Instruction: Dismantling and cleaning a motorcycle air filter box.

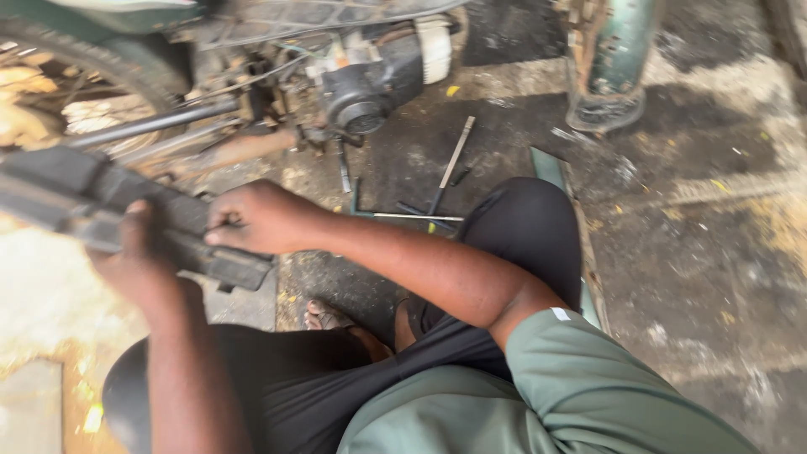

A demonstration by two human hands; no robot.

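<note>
Low over the oily concrete floor, beside a stripped motorcycle engine, the crouching person has a long, dark grey, blocky plastic panel up off the ground, left hand clenched round its near edge, right hand with fingers pinched on its top face. Looks like the part is being worked free or checked; my guess, next comes a steady two-handed turn. No packages or signs show, only thin metal rods lying on the floor.
</note>
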